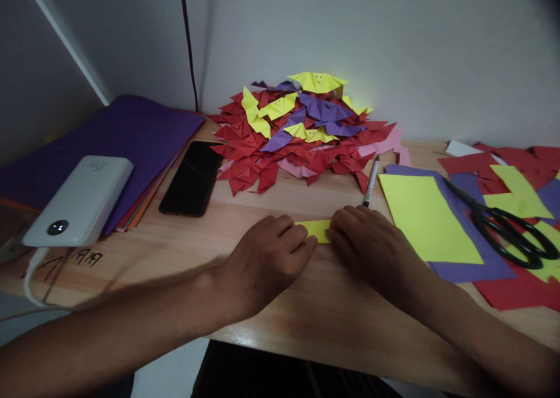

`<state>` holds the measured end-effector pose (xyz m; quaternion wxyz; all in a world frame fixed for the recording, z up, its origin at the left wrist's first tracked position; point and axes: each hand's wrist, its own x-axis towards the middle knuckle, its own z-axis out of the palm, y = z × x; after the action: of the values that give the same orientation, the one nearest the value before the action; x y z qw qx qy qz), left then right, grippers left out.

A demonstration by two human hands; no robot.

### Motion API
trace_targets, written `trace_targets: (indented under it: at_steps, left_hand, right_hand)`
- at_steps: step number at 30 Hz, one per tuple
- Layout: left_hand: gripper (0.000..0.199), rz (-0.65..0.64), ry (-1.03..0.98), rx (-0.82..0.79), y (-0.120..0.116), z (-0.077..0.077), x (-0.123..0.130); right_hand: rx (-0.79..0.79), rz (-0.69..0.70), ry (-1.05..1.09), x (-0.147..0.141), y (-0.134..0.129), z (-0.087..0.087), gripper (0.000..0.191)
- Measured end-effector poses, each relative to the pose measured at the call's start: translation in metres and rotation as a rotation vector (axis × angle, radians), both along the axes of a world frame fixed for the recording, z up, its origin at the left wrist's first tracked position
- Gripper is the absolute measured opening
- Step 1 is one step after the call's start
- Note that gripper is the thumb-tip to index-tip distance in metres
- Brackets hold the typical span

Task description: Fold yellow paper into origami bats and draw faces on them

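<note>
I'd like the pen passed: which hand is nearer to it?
Right: the right hand is just in front of the pen; the left hand is farther off, to its left.

Wooden table [315,310]: black phone [191,179], folded paper pile [301,150], pen [371,182], red sheet [518,290].

"What colour is the folded strip [318,231]?"
"Plain yellow."
"And the origami bats [326,109] at twelve o'clock?"
"Red, purple, yellow, pink; some yellow ones with dark smiley faces."
"Scissors [480,208] at three?"
"Black handles. Counter [184,261]: light brown, wood-grained."
</note>
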<state>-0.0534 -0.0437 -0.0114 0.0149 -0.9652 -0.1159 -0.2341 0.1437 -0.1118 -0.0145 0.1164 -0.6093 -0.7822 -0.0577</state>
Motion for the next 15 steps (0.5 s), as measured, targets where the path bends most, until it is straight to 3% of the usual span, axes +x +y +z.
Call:
trace_targets:
  at_steps: [15]
  left_hand:
    - [0.017,0.005,0.019,0.005,-0.0007,-0.0049,0.0016]
  right_hand:
    - [0.005,-0.010,-0.026,-0.0014,0.0019,0.0007,0.020]
